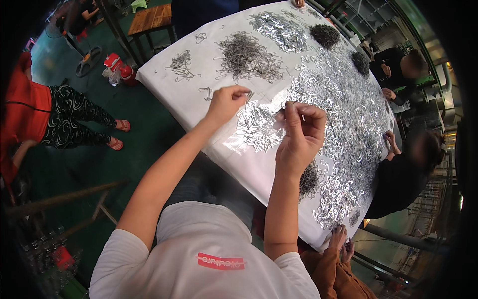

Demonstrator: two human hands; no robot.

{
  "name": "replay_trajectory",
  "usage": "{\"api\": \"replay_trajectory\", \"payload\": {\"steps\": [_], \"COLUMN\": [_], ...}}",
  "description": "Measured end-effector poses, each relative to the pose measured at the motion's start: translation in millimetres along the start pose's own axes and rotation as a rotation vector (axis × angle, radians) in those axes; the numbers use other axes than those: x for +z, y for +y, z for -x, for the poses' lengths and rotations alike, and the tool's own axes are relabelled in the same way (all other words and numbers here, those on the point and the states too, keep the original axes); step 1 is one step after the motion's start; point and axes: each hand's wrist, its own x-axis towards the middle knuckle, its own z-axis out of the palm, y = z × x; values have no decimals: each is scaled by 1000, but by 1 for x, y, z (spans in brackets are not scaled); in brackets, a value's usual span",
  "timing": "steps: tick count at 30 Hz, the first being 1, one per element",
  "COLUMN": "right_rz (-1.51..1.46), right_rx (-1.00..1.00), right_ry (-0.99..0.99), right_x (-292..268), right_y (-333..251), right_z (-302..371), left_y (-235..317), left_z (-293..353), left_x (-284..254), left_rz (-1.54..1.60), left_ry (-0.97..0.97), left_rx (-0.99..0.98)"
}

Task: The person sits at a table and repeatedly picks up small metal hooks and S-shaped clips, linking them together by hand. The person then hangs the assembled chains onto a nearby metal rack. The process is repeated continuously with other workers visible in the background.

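My left hand (227,103) is closed in a pinch over the near edge of a pile of small, shiny metal pieces (259,127). A small metal piece (250,93) shows at its fingertips; its exact kind is unclear. My right hand (304,130) is raised at the other side of this pile, thumb and fingers pressed together. Whatever is between those fingers is too small to make out. The pile rests on a clear plastic sheet (234,144). Beyond my left hand lies a tangled heap of dark wire hooks (244,57).
A large white-covered table (162,82) carries a wide spread of shiny metal hooks (343,114) and dark wire bundles (324,36). Co-workers' hands (337,238) work along its right side. At left stand a person in red (30,109), a fan (88,61) and a wooden table (152,19).
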Motion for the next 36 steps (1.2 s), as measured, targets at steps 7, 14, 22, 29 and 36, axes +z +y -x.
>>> {"api": "replay_trajectory", "payload": {"steps": [7,14,22,29,36], "right_rz": [-8,27,81,116,171], "right_rx": [63,152,102,57,27], "right_ry": [-5,-6,-10,-18,-29], "right_x": [7,10,18,27,37], "right_y": [16,33,37,41,53], "right_z": [3,5,-1,-1,-7], "left_y": [24,72,133,134,125], "left_z": [-15,-14,7,11,8], "left_x": [-28,-46,-58,-64,-70], "left_rz": [33,379,410,344,306], "left_ry": [-18,-16,-39,51,97], "left_rx": [-86,-144,41,66,166]}}
